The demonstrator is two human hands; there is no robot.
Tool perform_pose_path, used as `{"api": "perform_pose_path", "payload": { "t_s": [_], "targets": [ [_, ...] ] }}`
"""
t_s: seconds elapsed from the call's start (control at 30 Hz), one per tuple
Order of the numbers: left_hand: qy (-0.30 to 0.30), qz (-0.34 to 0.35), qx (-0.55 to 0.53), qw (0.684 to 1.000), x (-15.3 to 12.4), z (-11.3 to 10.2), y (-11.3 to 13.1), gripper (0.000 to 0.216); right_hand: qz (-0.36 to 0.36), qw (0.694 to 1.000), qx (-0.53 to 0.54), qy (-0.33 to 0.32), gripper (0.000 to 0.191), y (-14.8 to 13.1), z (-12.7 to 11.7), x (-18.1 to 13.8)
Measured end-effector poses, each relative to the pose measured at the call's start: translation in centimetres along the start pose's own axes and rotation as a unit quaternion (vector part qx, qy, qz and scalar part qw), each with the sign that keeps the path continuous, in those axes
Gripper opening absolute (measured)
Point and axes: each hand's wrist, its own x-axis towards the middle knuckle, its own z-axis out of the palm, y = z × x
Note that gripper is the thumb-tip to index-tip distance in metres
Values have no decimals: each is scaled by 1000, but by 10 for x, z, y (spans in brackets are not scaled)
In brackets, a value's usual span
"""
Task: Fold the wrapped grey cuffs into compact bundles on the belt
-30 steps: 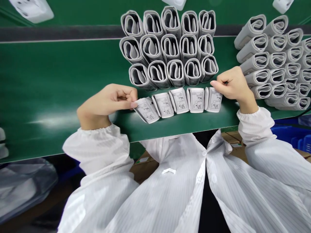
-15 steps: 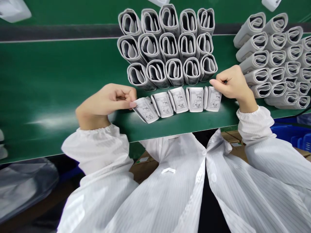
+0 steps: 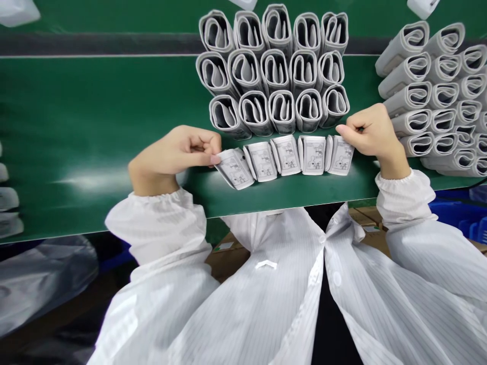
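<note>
Several rolled grey cuffs, like blood pressure cuffs, lie in a short row near the bench's front edge, their printed drawings facing up. My left hand [image 3: 177,154] is closed, thumb and fingers pinching the upper left corner of the leftmost printed cuff [image 3: 236,170], which sits at a slant. At the other end my right hand [image 3: 371,133] is curled, its thumb against the top right corner of the rightmost printed cuff [image 3: 341,156]. Between them are more printed cuffs, the middle one [image 3: 287,156] among them. Just behind stand stacked rolled cuffs [image 3: 281,109] with their spiral ends showing.
A larger stack of rolled cuffs [image 3: 443,96] fills the right of the green bench [image 3: 76,126]. White pieces [image 3: 8,198] lie at the left edge. A dark strip [image 3: 95,44] crosses behind. Below the bench are a blue basket [image 3: 460,215] and cardboard boxes [image 3: 230,253].
The view has shifted, so the bench and cuffs appear farther right. Both hands keep their places at the ends of the row, with no clear change in grip.
</note>
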Motion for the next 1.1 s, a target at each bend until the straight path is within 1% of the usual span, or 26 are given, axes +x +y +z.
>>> {"api": "perform_pose_path", "payload": {
  "t_s": [0.13,0.27,0.37,0.57,0.73,0.93,1.1],
  "targets": [
    [16,-6,-16,1000,1,3,3,68,-17,1000,-4,-2,66,2,-1,0],
    [22,-14,-35,999,3,8,10,79,-13,1000,-10,3,63,4,-2,-1],
    [26,-25,-39,999,4,9,12,80,-14,1000,-3,2,64,5,-2,-1],
    [34,-3,-37,999,4,10,10,81,-17,1000,-9,3,68,3,-2,-1],
    [34,-12,-50,998,3,10,7,81,-30,999,-11,6,71,2,-3,-2],
    [38,-8,-57,998,4,10,6,80,-76,997,3,30,66,4,-2,-1],
    [36,-3,-60,998,4,11,12,80,-53,998,-25,6,67,0,-6,0]
  ]
}}
